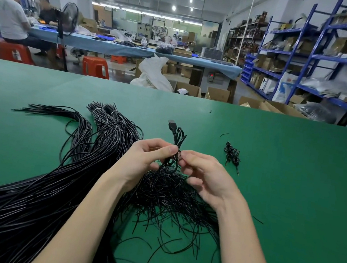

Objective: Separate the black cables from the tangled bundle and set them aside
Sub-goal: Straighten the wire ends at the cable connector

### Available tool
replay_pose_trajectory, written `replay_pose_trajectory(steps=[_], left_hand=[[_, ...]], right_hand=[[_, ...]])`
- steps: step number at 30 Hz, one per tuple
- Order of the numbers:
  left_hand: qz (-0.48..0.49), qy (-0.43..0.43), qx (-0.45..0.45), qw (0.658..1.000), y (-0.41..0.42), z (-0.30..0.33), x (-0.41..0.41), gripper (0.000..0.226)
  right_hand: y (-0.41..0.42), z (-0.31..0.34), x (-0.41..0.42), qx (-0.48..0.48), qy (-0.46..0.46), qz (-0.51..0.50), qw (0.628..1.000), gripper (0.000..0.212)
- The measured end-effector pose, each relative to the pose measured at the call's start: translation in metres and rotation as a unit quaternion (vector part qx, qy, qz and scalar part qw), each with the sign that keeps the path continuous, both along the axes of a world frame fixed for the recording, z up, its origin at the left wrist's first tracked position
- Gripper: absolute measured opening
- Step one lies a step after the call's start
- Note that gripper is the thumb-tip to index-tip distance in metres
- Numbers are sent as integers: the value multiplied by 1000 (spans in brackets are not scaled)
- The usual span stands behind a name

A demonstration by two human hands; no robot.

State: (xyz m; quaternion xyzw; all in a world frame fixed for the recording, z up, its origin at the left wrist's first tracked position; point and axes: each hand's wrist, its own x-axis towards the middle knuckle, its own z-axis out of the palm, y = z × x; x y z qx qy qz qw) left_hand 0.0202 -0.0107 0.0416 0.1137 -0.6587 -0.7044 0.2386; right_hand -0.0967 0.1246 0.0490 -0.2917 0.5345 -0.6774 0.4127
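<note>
Cables (25,195) fill your left side: long black strands sweep from the near left corner up across the green table (293,192). Their far ends fan out in three groups, and two of these (108,111) are bound with pale ties. A loose bunch (59,113) splays left of the tied ones.

Your left hand (141,160) sits just right of the strands, raised over the tangle. Thumb and forefinger pinch a small coiled cable (176,145), other fingers curled beneath. The coil stands upright between your hands, its plug (171,124) pointing up and away from you.

Below both wrists lies the tangled pile (172,198) of thin short black wires, with stray ends spreading toward you over the cloth.

Your right hand (204,175) meets the left at the coil. Its fingertips (183,155) pinch the same cable at the lower loops; the remaining fingers are bent loosely.

Farther right, well apart from the pile, a small coiled black bundle (231,155) rests alone on the table. One short wire scrap (224,134) lies just beyond it.
</note>
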Motion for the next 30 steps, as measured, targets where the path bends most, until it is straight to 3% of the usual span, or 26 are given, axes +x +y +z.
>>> replay_pose_trajectory(steps=[2, 4, 7, 9, 13, 16, 18, 20, 22, 23, 24, 25, 26, 29, 30], left_hand=[[-19, -3, 21, 1000, 0, 1, 1, 28], [-38, -15, 36, 999, -1, 3, 2, 26], [-51, -27, 64, 996, -3, 2, 2, 17], [-55, -42, 95, 993, -3, 1, 2, 15], [-78, -57, 207, 974, -8, 1, -1, 9], [-86, -48, 252, 963, -7, -1, -3, 16], [-79, -51, 205, 974, -3, -2, -6, 19], [-54, -38, 146, 987, 2, -5, -9, 21], [-1, -14, 79, 997, 4, -6, -9, 25], [26, -5, 40, 999, 4, -7, -9, 24], [45, 2, 2, 999, 3, -8, -9, 23], [58, 6, -27, 998, 3, -9, -9, 22], [67, 3, -41, 997, 2, -11, -9, 22], [54, -31, -11, 998, 0, -14, -11, 21], [46, -39, 3, 998, 0, -14, -12, 20]], right_hand=[[3, 3, -3, 1, 42, 12, 999, 8], [5, 6, -1, -3, 165, -10, 986, 1], [4, 9, 0, 6, 398, -103, 912, 4], [4, 9, -1, -5, 493, -137, 859, 4], [2, 4, 2, -24, 611, -175, 772, 7], [-4, -4, 10, -58, 621, -233, 746, 6], [-9, -11, 14, -72, 586, -265, 763, 11], [-16, -14, 17, -70, 460, -273, 842, 21], [-20, -13, 17, -58, 193, -227, 953, 31], [-21, -12, 15, -51, 24, -173, 983, 30], [-19, -12, 12, -35, -111, -121, 986, 26], [-17, -12, 8, -16, -180, -83, 980, 20], [-15, -12, 4, 5, -176, -64, 982, 15], [-15, -14, 0, 35, 12, -102, 994, 9], [-15, -15, 0, 36, 38, -113, 992, 9]])
